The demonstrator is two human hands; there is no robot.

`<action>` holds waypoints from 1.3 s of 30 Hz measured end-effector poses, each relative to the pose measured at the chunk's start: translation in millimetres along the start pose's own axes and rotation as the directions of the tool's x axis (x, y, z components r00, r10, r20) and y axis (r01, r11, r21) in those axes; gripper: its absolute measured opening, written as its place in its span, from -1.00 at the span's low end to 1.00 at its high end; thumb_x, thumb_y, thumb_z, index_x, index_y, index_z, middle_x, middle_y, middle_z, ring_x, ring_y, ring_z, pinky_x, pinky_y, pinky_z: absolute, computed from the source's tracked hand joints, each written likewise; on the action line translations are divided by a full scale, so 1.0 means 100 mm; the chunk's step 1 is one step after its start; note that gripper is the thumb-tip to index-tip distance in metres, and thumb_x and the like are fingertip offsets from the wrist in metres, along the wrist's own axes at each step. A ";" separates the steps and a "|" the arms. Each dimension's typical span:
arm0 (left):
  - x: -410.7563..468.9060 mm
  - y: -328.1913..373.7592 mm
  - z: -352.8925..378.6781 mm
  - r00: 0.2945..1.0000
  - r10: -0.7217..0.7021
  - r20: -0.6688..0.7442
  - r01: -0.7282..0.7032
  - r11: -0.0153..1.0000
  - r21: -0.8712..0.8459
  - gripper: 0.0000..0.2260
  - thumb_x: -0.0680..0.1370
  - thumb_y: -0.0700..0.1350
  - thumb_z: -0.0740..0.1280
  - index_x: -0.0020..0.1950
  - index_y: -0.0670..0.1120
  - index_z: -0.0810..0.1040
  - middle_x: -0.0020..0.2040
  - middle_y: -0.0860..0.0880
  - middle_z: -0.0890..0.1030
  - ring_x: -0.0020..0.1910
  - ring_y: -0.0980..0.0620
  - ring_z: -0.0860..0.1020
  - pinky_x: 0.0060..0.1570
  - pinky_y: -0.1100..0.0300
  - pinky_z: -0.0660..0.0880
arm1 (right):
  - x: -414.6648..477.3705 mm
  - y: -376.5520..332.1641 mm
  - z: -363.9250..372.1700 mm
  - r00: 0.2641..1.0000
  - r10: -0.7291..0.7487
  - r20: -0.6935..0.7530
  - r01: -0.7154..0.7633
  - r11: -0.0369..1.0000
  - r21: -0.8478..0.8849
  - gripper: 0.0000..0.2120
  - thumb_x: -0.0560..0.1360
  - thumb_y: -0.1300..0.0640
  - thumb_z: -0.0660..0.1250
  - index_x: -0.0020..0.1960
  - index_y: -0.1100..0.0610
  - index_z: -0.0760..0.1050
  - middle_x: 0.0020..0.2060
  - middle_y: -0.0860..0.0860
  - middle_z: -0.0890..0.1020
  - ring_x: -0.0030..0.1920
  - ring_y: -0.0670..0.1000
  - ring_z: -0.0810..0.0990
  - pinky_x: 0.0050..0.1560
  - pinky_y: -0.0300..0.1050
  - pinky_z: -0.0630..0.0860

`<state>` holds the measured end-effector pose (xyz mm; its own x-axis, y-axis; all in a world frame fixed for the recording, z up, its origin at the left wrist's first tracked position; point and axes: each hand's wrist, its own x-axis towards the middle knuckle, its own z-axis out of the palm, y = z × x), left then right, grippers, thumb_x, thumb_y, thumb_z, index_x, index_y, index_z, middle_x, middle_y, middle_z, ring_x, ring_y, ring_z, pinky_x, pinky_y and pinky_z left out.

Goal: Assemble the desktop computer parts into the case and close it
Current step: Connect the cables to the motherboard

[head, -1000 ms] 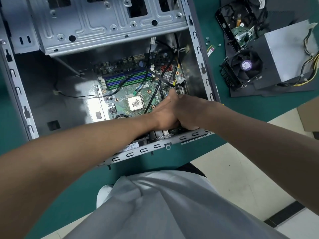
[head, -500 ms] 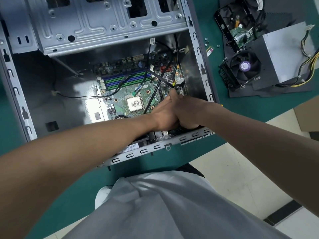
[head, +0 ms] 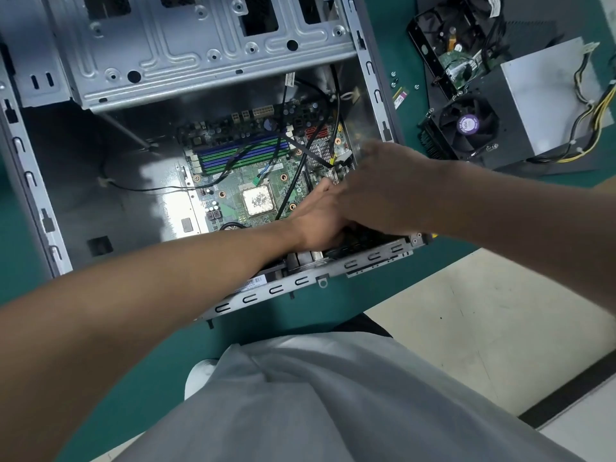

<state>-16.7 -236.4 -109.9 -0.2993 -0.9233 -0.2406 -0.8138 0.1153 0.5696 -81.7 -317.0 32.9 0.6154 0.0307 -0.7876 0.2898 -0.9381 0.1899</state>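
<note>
The open grey computer case point(head: 206, 61) lies on its side with the green motherboard point(head: 240, 195) inside it; the bare CPU point(head: 256, 201) sits at the board's middle. My left hand point(head: 316, 218) reaches into the case's lower right corner, thumb up, with its fingers hidden under my right hand. My right hand point(head: 390, 185) is motion-blurred just above it, back to the camera, its fingers not readable. A dark part point(head: 366, 238) shows beneath both hands by the case's near rim. Black cables point(head: 300, 168) cross the board.
On a black sheet to the right lie a cooler fan point(head: 466, 125), the grey power supply point(head: 546, 95) with its cable bundle, and a hard drive point(head: 456, 61). Loose screws point(head: 393, 78) and a memory stick point(head: 401, 95) lie on the green mat point(head: 300, 321) beside the case.
My right hand has lifted off my left hand and shifted up and right, now blurred. The left hand stays in the case's lower right corner.
</note>
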 end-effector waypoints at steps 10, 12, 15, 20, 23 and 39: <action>0.01 0.00 0.02 0.999 0.050 0.003 -0.050 0.998 0.029 -0.86 0.49 -0.12 0.35 -0.22 0.04 0.43 -0.25 0.22 0.13 0.04 0.06 0.30 0.27 -0.01 0.20 | 0.01 0.00 0.20 0.995 -0.024 -0.093 0.021 0.999 -0.029 -0.62 0.60 0.04 0.10 -0.34 0.04 0.06 -0.30 -0.01 0.37 -0.19 0.03 0.52 0.15 0.01 0.24; 0.02 0.00 0.01 0.999 0.044 0.013 -0.045 0.999 0.026 -0.86 0.49 -0.11 0.35 -0.21 0.02 0.42 -0.25 0.20 0.18 0.01 0.10 0.27 0.26 0.02 0.18 | 0.03 0.00 0.23 0.994 -0.013 -0.105 0.010 0.999 -0.032 -0.64 0.61 0.04 0.08 -0.33 0.04 0.10 -0.32 0.00 0.34 -0.23 0.03 0.47 0.15 0.03 0.21; 0.02 0.01 -0.02 0.999 0.033 -0.005 -0.033 0.999 -0.012 -0.78 0.48 -0.14 0.34 -0.26 0.06 0.34 -0.25 0.23 0.19 -0.12 0.16 0.10 0.07 0.19 0.09 | 0.06 0.00 0.28 0.996 -0.003 -0.090 0.000 0.999 -0.037 -0.66 0.60 0.04 0.10 -0.34 0.05 0.21 -0.31 -0.02 0.45 -0.22 0.01 0.49 0.15 0.05 0.16; 0.01 0.06 -0.12 0.997 0.028 -0.077 -0.036 0.993 -0.115 -0.74 0.48 -0.17 0.35 -0.25 0.10 0.33 -0.25 0.21 0.28 -0.13 0.18 0.17 -0.04 0.31 0.02 | 0.06 0.01 0.28 0.998 0.006 -0.061 -0.009 0.999 -0.050 -0.69 0.58 0.04 0.18 -0.33 0.04 0.29 -0.39 -0.04 0.37 -0.27 0.00 0.42 0.20 0.06 0.18; 0.01 0.03 -0.12 0.999 0.003 -0.054 -0.009 0.995 -0.101 -0.91 0.50 -0.19 0.33 -0.12 -0.01 0.48 -0.14 0.11 0.36 -0.05 0.11 0.30 0.06 0.27 0.11 | 0.04 0.02 0.28 0.996 0.008 -0.094 -0.012 0.999 -0.040 -0.80 0.57 0.07 0.20 -0.23 0.06 0.37 -0.31 -0.04 0.48 -0.22 0.01 0.51 0.21 0.03 0.24; 0.04 0.08 -0.20 0.968 -0.234 0.094 0.251 0.863 -0.438 -0.77 0.44 0.05 0.49 0.06 0.04 0.67 0.00 0.02 0.66 -0.02 0.06 0.58 0.05 0.21 0.50 | -0.01 0.04 0.21 0.997 -0.005 -0.076 0.003 0.999 -0.034 -0.89 0.59 0.10 0.11 -0.10 0.03 0.35 -0.13 0.03 0.52 -0.19 0.03 0.42 0.26 0.00 0.23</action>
<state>-14.5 -246.6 -90.5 -0.1462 -0.8859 -0.4402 -0.5594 -0.2930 0.7754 -96.8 -327.6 22.5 0.6676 0.0617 -0.7419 0.3160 -0.9258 0.2073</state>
